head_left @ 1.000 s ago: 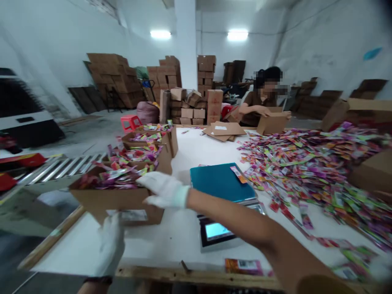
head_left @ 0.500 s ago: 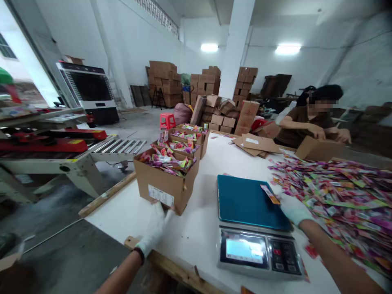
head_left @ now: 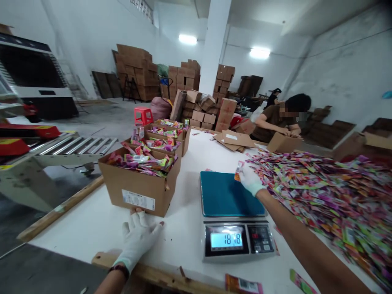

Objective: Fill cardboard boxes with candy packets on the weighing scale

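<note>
The right hand (head_left: 251, 181) pinches a snack packet (head_left: 238, 170) over the scale (head_left: 232, 204), near the desk's front edge. The left hand (head_left: 137, 237), spread flat, touches the full carton (head_left: 137, 192). Likely step: clearing the scale; next, the packet needs dropping onto the pile (head_left: 321, 183).

Filled box (head_left: 139, 185) left of scale (head_left: 232, 212); sachet heap (head_left: 330, 188) right; more boxes (head_left: 167, 136) behind.

The small colourful sachet (head_left: 238, 170) is pinched upright over the scale's far right corner. The brown carton (head_left: 139, 190) stands open, full of sachets, left of the scale.
</note>
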Tool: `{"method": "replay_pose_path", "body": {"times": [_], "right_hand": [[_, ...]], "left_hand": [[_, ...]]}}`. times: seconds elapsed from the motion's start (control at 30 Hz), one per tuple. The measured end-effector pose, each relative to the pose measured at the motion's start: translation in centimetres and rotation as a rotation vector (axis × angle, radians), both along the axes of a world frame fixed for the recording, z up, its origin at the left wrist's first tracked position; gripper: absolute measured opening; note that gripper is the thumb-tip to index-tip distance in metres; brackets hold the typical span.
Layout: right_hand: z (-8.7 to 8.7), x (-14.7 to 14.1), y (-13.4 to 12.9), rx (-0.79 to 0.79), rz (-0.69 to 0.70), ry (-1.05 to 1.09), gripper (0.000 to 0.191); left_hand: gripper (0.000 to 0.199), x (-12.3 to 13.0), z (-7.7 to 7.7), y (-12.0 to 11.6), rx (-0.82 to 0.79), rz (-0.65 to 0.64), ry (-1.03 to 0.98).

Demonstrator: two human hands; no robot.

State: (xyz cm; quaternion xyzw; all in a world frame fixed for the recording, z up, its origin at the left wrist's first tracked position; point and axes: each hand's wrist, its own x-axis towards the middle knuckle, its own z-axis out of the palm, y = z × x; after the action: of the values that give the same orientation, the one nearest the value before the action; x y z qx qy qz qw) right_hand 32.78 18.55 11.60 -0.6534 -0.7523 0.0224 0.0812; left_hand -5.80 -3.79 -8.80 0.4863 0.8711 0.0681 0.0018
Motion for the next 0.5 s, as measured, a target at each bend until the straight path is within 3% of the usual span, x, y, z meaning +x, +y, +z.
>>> {"method": "replay_pose_path", "body": {"times": [0.07, 0.2, 0.3, 0.4, 0.5], "right_hand": [[2.5, -4.0, -1.5, 0.103, 0.153, 0.07, 0.037], [8.4, -14.6, -5.1, 0.335, 0.644, 0.284, 0.033], [11.2, -20.6, -7.3, 0.307, 0.793, 0.286, 0.032], [10.4, -20.8, -8.3, 0.268, 0.847, 0.309, 0.036], [6.4, -15.2, -8.3, 0.272, 0.837, 0.401, 0.038]], "left_hand": [[0.107, 0.1, 0.3, 0.0, -0.007, -0.004, 0.006], [0.106, 0.3, 1.5, -0.2, -0.066, 0.008, -0.025], [0.108, 0.4, 2.4, -0.5, -0.095, 0.013, -0.047], [0.107, 0.5, 2.8, -0.7, -0.088, 0.029, -0.087], [0.104, 0.7, 2.8, -0.1, -0.03, 0.067, -0.186]]}}
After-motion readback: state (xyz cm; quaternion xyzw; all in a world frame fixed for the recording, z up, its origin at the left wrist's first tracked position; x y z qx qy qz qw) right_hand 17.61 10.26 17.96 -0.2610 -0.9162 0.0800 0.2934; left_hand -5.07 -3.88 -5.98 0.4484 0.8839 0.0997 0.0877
